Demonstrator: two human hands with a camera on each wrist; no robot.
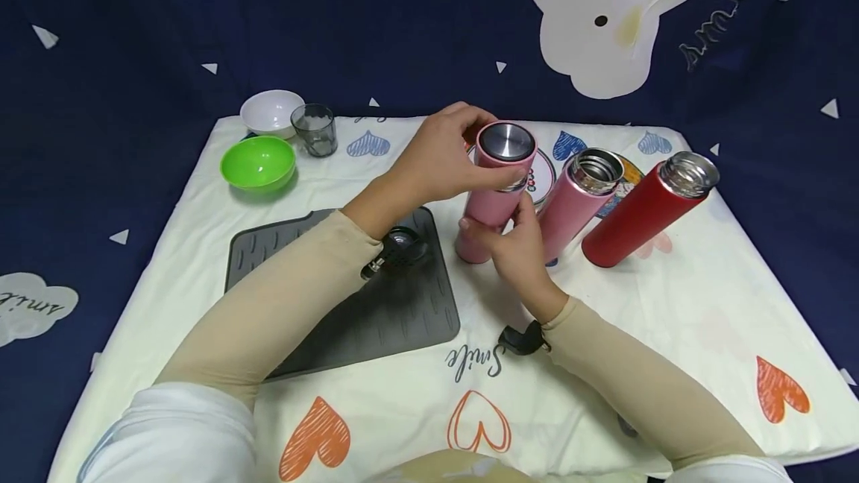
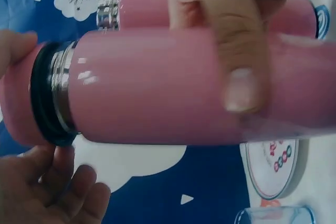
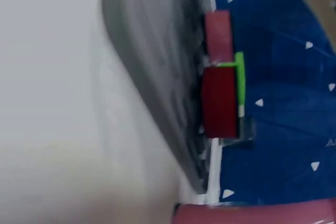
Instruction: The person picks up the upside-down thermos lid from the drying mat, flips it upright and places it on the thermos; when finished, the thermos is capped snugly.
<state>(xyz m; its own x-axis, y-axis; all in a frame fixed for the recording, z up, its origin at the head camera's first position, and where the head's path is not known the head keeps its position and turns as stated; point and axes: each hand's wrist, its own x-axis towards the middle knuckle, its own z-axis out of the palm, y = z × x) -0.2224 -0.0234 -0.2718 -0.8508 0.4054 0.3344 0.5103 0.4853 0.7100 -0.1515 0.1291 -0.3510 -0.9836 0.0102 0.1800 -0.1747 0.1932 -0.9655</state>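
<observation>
Right of the grey drying mat (image 1: pixel 403 319), my left hand (image 1: pixel 432 155) is curled round the pink flask lid (image 1: pixel 508 141), thumb and fingers on opposite sides. I'd best keep that lid level and square to the steel neck (image 2: pixel 64 85), turning it evenly without forcing the thread. Below it, the pink flask (image 1: pixel 493 207) stands nearly upright, just right of the mat. My right hand (image 1: pixel 522 256) closes around its lower body; a firm hold there should stop it swivelling or tipping as the lid turns.
</observation>
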